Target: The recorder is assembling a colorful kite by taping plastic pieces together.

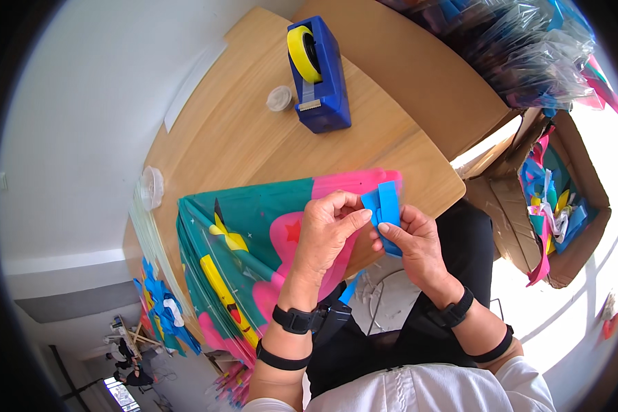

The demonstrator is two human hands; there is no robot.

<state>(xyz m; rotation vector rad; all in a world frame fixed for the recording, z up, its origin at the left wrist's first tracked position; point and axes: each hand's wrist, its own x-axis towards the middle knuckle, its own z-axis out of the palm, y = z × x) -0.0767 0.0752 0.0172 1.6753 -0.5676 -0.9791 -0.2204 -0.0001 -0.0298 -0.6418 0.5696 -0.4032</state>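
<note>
Between my two hands is a folded blue fabric strip (389,199), held up just beyond the table's near edge. My right hand (420,248) grips its lower part, thumb pressed flat across the front and fingers curled behind. At the strip's left edge, the thumb and forefinger of my left hand (325,228) are pinched together; the fingertips are partly hidden there. Under and left of my left hand spreads a green and pink printed fabric (268,199) with yellow shapes and a red star, its near side hanging in folds off the table.
A blue tape dispenser (333,103) with a yellow roll stands on the wooden table (220,123), beside a small lidded cup (279,99). Left lie a clear round tub (152,187) and blue strips (161,302). At right, an open carton (505,220) holds coloured scraps; clear plastic bags (522,55) are piled behind.
</note>
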